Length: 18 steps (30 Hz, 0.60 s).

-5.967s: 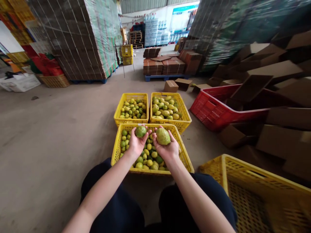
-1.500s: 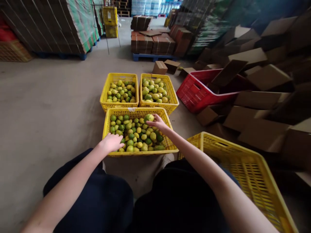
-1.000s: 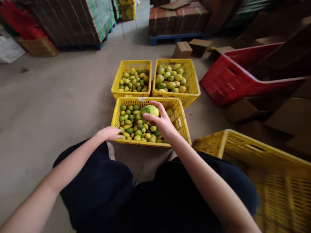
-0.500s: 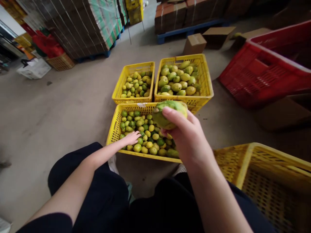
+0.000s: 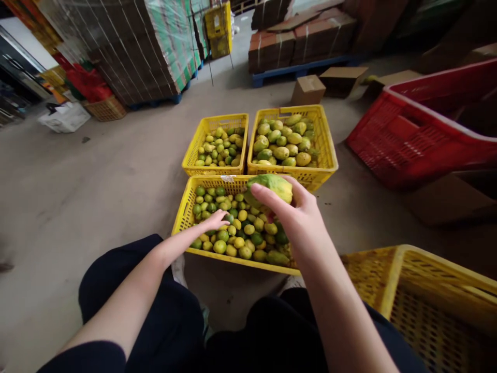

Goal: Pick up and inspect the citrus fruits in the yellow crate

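Note:
A large green-yellow fruit [image 5: 274,187] is gripped in my right hand [image 5: 297,210], held above the right part of the near yellow crate [image 5: 240,261]. That crate is filled with small green and yellow fruits [image 5: 219,246]. Over its left half reaches my left hand [image 5: 218,220], fingers apart, at a small green fruit; whether it touches the fruit is unclear. Behind stand two more yellow crates: the left one [image 5: 188,165] holds small yellowish fruits, the right one [image 5: 330,155] larger green-yellow fruits.
A yellow crate [image 5: 396,269] stands at the lower right, a red crate [image 5: 404,124] at the right. Cardboard boxes [image 5: 308,89] and a blue pallet [image 5: 295,71] lie farther back. Wrapped stacks [image 5: 128,52] rise at the upper left, near a white bag [image 5: 64,118].
The view has tilted up a little, so the crates appear lower. My right hand has moved slightly left and down with the large fruit. My left hand has shifted slightly right.

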Each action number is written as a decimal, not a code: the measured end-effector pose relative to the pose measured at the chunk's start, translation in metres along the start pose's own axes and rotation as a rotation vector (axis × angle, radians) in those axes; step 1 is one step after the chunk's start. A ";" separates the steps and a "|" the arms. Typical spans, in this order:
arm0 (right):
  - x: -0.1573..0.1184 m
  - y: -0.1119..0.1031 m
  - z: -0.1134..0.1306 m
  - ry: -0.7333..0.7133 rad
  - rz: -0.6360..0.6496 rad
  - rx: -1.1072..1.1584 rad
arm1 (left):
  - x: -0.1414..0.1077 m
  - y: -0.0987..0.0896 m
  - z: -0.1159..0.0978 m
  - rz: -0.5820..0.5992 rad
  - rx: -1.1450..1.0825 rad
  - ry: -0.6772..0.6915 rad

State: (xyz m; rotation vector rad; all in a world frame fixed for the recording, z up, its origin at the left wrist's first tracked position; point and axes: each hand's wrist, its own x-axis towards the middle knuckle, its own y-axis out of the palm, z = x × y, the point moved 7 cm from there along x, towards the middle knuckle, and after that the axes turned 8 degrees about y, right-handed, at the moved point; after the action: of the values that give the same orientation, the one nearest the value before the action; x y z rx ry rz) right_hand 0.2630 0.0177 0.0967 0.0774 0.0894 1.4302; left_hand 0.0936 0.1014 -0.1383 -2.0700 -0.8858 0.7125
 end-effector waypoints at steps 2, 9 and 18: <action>0.001 0.002 0.000 0.017 -0.001 -0.013 | 0.001 -0.026 -0.004 -0.054 -0.039 -0.004; 0.001 0.005 -0.013 0.197 0.007 -0.046 | -0.055 -0.146 -0.055 -0.492 -0.714 0.174; 0.001 0.019 -0.041 0.246 -0.002 0.079 | -0.110 -0.143 -0.070 -0.643 -0.888 0.299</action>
State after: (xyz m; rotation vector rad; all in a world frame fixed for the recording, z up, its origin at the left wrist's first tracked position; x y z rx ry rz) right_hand 0.2396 0.0209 0.0585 -0.0343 0.3481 1.4289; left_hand 0.0265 0.0538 0.0374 -2.2793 -1.7676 -0.4135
